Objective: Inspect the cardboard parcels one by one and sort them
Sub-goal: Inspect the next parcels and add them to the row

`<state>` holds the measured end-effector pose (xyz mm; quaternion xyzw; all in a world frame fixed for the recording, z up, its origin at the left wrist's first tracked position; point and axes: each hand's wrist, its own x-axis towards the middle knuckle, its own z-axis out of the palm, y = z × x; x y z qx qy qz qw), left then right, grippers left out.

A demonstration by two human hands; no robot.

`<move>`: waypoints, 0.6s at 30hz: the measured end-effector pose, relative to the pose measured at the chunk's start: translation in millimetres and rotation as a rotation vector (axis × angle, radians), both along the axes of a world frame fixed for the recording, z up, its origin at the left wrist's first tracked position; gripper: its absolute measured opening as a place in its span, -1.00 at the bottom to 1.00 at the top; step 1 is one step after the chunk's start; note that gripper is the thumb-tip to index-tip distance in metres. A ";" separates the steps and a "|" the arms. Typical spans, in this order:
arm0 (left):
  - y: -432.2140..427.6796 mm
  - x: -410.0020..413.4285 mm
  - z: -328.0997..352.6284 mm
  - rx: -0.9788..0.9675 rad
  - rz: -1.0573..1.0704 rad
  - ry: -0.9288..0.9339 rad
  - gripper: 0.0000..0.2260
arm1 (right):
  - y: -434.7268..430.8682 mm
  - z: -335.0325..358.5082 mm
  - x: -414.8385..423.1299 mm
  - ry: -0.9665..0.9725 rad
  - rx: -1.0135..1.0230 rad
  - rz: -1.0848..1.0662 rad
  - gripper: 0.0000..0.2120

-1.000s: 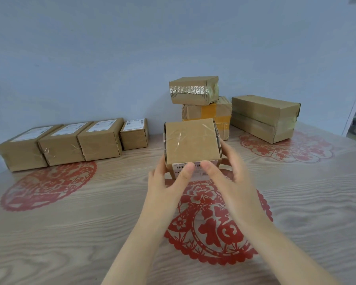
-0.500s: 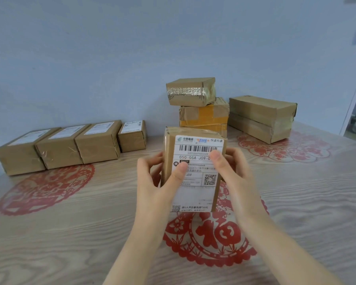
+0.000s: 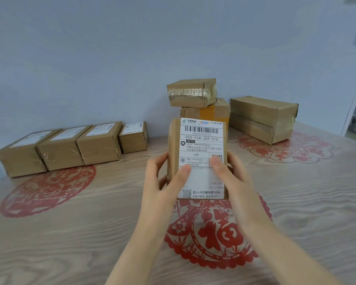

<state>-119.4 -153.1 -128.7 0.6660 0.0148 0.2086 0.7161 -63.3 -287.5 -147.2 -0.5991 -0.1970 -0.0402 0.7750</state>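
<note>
A person's left hand (image 3: 162,186) and right hand (image 3: 234,182) grip a cardboard parcel (image 3: 201,140) by its sides. Both thumbs press on its white shipping label (image 3: 201,175), which faces the camera, and the parcel stands upright over the far edge of the central red paper-cut (image 3: 214,233) on the desk (image 3: 70,233). Left of the paper-cut, four labelled parcels (image 3: 70,145) line the wall. Behind it stand two stacked parcels (image 3: 193,93), and far right of it lie long parcels (image 3: 263,118).

A parcel (image 3: 201,138) stands between the fingers (image 3: 184,171). A row of parcels (image 3: 70,149) lies left of them and a stack (image 3: 193,93) behind, on the worktop (image 3: 70,233).
</note>
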 end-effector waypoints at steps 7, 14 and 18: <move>7.4 1.3 -1.3 -0.015 0.023 0.007 -0.40 | 7.4 -2.0 -5.5 -0.115 -0.075 0.072 -0.43; 5.7 1.7 -2.5 0.009 0.049 0.038 -0.37 | 6.4 0.7 -9.8 -0.156 -0.130 0.120 -0.34; 6.2 1.4 -2.0 -0.012 0.072 0.042 -0.37 | 8.1 0.1 -8.7 -0.151 -0.149 0.132 -0.25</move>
